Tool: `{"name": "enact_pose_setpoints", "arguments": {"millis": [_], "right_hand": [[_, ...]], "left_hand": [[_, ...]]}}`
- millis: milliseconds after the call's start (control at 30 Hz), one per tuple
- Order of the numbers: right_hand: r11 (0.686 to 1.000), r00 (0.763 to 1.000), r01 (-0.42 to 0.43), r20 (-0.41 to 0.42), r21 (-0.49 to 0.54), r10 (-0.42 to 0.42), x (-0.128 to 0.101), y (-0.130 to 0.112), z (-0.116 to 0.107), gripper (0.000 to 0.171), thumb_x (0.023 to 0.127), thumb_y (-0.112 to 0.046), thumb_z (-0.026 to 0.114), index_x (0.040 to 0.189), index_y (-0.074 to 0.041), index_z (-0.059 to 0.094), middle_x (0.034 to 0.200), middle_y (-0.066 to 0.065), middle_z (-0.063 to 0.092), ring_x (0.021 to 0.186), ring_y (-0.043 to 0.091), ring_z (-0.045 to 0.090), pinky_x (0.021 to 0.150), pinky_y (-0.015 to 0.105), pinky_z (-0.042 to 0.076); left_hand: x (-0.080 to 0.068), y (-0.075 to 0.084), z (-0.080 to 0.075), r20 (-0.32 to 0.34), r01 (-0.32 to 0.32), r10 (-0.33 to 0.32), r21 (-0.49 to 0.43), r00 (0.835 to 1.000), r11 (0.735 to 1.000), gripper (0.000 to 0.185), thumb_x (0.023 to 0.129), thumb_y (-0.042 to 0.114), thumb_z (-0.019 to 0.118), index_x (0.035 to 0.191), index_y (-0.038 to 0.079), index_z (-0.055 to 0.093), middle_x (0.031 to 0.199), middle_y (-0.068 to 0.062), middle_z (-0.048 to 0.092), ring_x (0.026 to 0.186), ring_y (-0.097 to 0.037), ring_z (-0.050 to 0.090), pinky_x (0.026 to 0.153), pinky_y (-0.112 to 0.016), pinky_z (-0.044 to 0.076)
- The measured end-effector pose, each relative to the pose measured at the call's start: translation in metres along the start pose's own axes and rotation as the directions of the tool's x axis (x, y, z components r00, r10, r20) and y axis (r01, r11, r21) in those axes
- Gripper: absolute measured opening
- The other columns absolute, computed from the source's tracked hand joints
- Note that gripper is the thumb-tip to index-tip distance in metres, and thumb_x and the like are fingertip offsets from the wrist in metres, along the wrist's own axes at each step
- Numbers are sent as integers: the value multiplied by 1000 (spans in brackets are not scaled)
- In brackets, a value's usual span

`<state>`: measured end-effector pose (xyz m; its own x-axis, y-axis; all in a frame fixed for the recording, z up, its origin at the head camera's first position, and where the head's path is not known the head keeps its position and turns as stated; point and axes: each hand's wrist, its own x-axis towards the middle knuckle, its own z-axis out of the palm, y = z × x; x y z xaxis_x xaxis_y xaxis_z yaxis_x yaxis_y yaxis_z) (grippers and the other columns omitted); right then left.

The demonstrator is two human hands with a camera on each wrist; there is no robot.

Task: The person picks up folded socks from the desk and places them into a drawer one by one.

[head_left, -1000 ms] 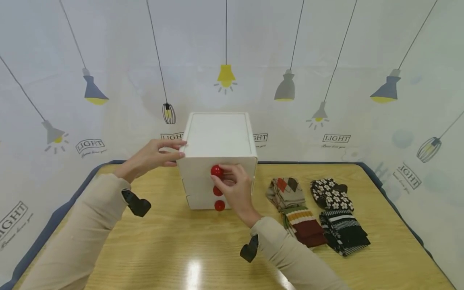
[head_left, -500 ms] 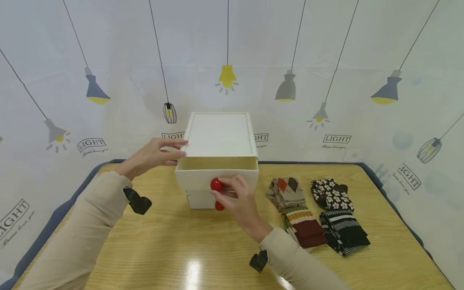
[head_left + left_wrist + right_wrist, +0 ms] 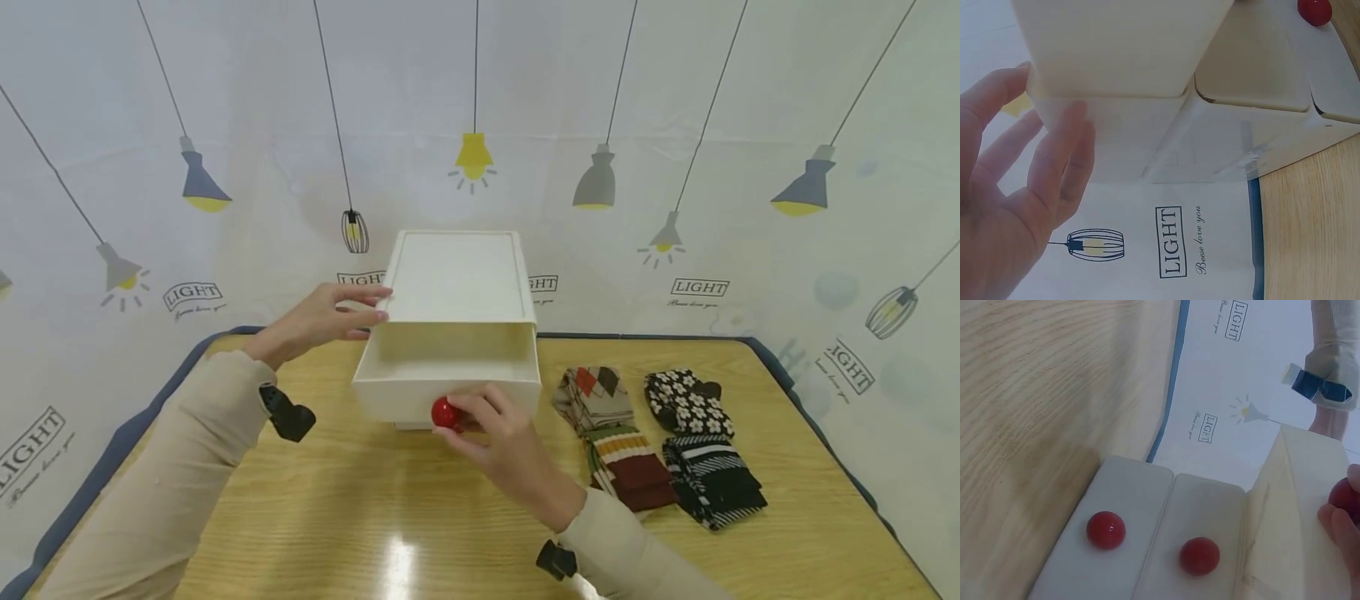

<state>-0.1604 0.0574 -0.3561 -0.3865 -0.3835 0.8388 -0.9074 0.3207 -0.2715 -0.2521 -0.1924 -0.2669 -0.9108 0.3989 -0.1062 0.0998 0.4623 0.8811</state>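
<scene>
A white cabinet (image 3: 459,275) of three stacked drawers stands at the middle of the table, its top drawer (image 3: 397,397) pulled out and showing a bare interior. My right hand (image 3: 510,450) pinches that drawer's round red knob (image 3: 446,412) between thumb and fingers. On the cabinet's upper left edge rest the fingertips of my left hand (image 3: 322,321), the fingers mostly straight. In the right wrist view the two lower drawers sit closed, each with a red knob, the middle knob (image 3: 1199,555) and the bottom knob (image 3: 1105,530).
Right of the cabinet lie folded socks: an argyle pair (image 3: 596,396), a striped maroon pair (image 3: 633,471), a black floral pair (image 3: 686,404) and a black striped pair (image 3: 712,479). Behind the wooden table (image 3: 322,517) hangs a white backdrop (image 3: 247,108) printed with lamps.
The top drawer has slid out of the cabinet toward me, with my right hand drawing its knob forward and down in view. My left hand has stayed on the cabinet's edge.
</scene>
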Motion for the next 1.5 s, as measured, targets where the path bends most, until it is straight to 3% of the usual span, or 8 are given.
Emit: {"name": "enact_pose_setpoints", "arguments": {"millis": [333,867,1267,1500], "right_hand": [[999,999,19,29,-32,-18,-6,-18,-7,26,78,-17,68,95,1,59,91,8,56,76,13,59,67,7,47],[998,1000,12,-25,58,-10,-20,-35,-7,23,84,-21,60,95,0,59,90,8,55,75,13,59,66,8,48],[997,999,49,-26,55,-48,-28,-37,-5,23,86,-19,58,96,3,59,90,8,55,75,14,59,67,9,48],[997,998,62,-26,43,-61,-30,-36,-6,23,87,-19,57,97,3,60,91,9,56,75,14,59,68,9,49]], "left_hand": [[0,3,0,-1,8,-8,3,1000,1000,57,86,24,59,135,7,37,128,-21,34,113,-36,44,84,-35,48],[-1,1,3,2,7,-7,-12,1000,1000,57,86,25,60,135,7,37,128,-19,34,112,-35,44,84,-35,49],[0,1,0,-1,15,-15,-14,1000,1000,57,86,24,60,135,7,37,128,-20,35,112,-35,45,84,-34,49],[1,0,0,2,-5,5,-11,1000,1000,56,86,22,59,135,4,37,127,-21,35,111,-35,46,88,-40,45]]}}
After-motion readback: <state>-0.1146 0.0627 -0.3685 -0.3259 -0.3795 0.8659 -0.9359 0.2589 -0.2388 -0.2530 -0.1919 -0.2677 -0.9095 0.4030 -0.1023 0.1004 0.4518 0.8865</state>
